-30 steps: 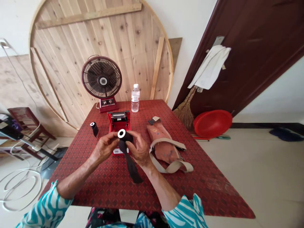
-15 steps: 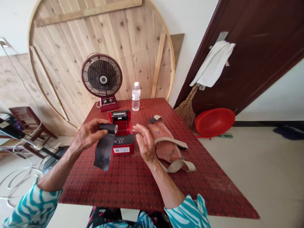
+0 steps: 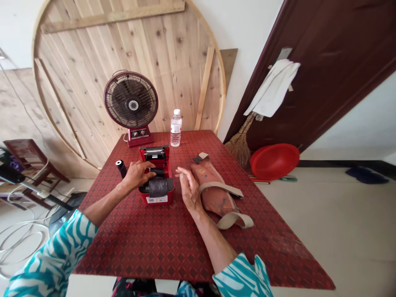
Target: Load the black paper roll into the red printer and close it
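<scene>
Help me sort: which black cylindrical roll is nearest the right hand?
The roll in the left hand, strip draping the red box; the other roll is farther left.

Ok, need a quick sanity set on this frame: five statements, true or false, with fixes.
1. The left hand has its fingers on the black roll. True.
2. The lid of the red device is shut. False: it stands open.
3. The water bottle stands upright, right of the fan. True.
4. The right hand grips the water bottle. False: it holds nothing.
5. The second roll lies inside the fan. False: it is on the table.
</scene>
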A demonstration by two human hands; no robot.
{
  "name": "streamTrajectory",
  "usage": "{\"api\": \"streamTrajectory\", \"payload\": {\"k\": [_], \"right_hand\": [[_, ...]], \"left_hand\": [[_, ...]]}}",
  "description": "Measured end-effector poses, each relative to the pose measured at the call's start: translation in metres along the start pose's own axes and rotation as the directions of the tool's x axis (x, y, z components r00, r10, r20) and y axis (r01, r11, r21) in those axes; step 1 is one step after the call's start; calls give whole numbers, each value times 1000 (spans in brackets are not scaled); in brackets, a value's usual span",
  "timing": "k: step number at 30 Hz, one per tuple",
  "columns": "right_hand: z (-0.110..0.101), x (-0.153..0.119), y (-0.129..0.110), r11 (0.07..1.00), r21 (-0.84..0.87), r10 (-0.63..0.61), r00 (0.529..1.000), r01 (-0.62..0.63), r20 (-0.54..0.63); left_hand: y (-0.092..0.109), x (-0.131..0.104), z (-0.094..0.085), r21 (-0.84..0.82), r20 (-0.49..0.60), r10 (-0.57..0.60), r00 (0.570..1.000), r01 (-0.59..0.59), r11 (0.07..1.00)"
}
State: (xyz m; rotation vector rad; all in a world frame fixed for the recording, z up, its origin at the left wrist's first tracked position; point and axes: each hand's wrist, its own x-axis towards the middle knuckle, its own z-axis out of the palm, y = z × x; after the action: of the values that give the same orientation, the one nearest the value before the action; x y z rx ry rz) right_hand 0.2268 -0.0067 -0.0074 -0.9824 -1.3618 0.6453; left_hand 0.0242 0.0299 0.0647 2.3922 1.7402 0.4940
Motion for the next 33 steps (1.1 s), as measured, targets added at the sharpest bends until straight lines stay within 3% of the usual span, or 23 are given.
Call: {"api": "streamTrajectory", "payload": {"k": [5,9,13,17,19,24,33], "right_hand": [[1,0,6,993,-60,-95,995,97,44],[1,0,10,991,-85,-101,994,105,49],[-1,2,17,990,-93,-101,994,104,34],[-1,4,26,993,-77,-90,996,91,10],[0,5,29,997,-56,-53,999,53,-3],[3,7,33,996,42,78,995,-76,-57],[6,3,37,992,16,129,991,-128,-38]], "left_hand": [[-3,14,0,88,128,24,992,-35,995],[-4,28,1,143,234,48,971,-83,986],[-8,27,-3,22,255,83,964,-91,996],[-8,-4,-8,-331,115,133,984,-88,939],[-6,-25,-5,-396,41,169,985,-139,908],[0,-58,13,-234,-199,396,897,-435,869],[-6,-72,21,-6,-304,545,781,-574,819]]}}
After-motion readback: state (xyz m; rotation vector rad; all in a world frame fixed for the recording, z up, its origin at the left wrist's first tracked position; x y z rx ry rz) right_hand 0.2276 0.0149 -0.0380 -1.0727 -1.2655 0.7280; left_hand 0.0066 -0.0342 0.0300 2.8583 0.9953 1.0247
